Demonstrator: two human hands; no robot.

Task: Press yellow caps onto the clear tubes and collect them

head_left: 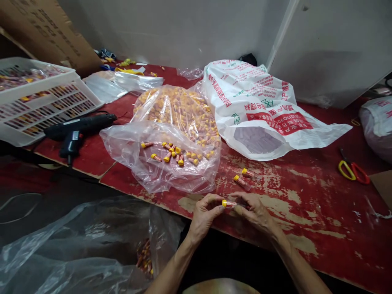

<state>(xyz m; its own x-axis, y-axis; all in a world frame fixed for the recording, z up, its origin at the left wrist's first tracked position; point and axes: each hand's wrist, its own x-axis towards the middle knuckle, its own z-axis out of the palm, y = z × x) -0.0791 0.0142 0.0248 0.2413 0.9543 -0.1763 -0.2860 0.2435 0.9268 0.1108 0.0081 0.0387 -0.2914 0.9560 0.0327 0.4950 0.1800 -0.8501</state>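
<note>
A small clear tube with a yellow cap (229, 203) is pinched between my left hand (205, 213) and my right hand (252, 210), just above the worn red table (309, 200). The left fingertips hold the capped end, and the right fingers hold the other end, which is partly hidden. Two similar tubes (241, 182) lie on the table just beyond my right hand. Further tubes with reddish contents lie in a clear plastic bag (159, 171) to the left, in front of a fuller bag of yellow-capped tubes (174, 110).
A white printed woven sack (257, 118) lies right of the bags. A hot glue gun (76, 130) and a white plastic crate (39, 100) stand at left. Yellow-and-red-handled scissors (349, 169) lie at right. A clear plastic bag (82, 249) hangs below the table edge at lower left.
</note>
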